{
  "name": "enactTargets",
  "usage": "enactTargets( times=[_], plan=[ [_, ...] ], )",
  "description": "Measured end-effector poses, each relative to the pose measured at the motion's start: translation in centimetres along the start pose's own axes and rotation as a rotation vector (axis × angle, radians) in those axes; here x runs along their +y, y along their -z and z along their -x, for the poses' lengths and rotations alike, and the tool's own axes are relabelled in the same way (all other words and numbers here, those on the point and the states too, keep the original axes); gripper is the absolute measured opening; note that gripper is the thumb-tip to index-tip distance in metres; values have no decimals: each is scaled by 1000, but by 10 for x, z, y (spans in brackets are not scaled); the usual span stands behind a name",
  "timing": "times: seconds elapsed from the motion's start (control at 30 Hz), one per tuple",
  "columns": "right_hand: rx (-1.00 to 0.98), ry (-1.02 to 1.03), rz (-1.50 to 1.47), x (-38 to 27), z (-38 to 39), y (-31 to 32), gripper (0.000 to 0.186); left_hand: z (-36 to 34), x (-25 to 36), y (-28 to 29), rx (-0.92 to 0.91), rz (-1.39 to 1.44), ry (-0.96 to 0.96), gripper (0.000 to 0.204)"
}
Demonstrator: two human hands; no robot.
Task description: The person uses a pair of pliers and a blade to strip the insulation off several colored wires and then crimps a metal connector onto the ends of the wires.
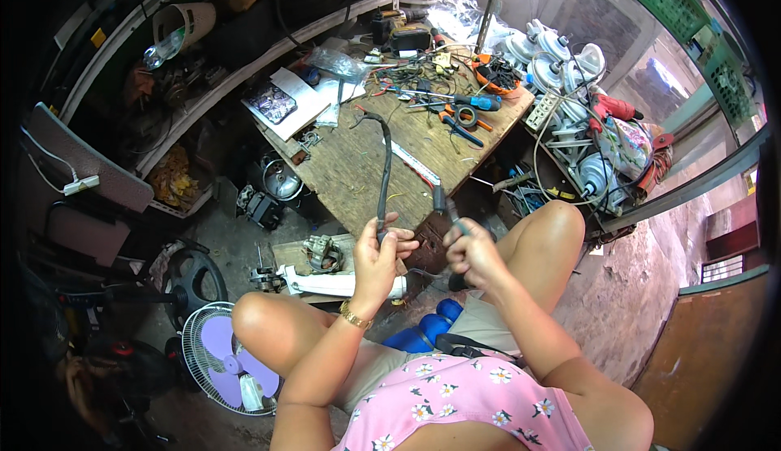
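My left hand (382, 252) is closed around a thick black cable (385, 170). The cable stands up over the near part of the wooden table, its far end split into thin wires with a bit of red. My right hand (473, 254) makes a fist around a dark-handled tool (458, 282). Its handle shows below the fist and a blurred greyish part above; its exact kind is unclear. Just beyond that fist, a pale flat strip with a black-wrapped end (439, 199) lies on the table (342, 183). The two hands are apart.
Farther back on the table are pliers (461, 128), a tape roll (466, 116), a blue-handled screwdriver (486, 103), loose wires and papers (297, 101). White fan parts (547, 69) and a red drill (616, 108) crowd the right. A purple-bladed fan (232, 363) is at lower left.
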State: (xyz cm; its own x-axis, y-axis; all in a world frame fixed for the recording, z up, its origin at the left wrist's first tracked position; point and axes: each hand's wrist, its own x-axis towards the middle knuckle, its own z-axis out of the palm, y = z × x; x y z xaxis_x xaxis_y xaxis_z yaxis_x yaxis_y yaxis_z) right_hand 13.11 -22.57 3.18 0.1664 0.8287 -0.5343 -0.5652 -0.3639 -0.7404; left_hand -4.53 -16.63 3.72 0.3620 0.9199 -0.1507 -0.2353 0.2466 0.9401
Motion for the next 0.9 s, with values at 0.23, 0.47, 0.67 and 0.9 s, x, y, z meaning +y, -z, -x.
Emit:
enactTargets(
  times=[0.23, 0.47, 0.67, 0.9],
  plan=[
    [-155, 323, 1066, 22, 4, 71, 12, -13, 16, 26, -62, 357, 61, 31],
    [-205, 168, 1506, 5, 15, 58, 26, -13, 36, 38, -55, 484, 70, 32],
    [69, 549, 1446, -55, -41, 66, 19, -8, 51, 32, -69, 589, 124, 37],
    [490, 806, 1862, -87, -125, 44, 31, -11, 55, 19, -115, 712, 85, 38]
  ],
)
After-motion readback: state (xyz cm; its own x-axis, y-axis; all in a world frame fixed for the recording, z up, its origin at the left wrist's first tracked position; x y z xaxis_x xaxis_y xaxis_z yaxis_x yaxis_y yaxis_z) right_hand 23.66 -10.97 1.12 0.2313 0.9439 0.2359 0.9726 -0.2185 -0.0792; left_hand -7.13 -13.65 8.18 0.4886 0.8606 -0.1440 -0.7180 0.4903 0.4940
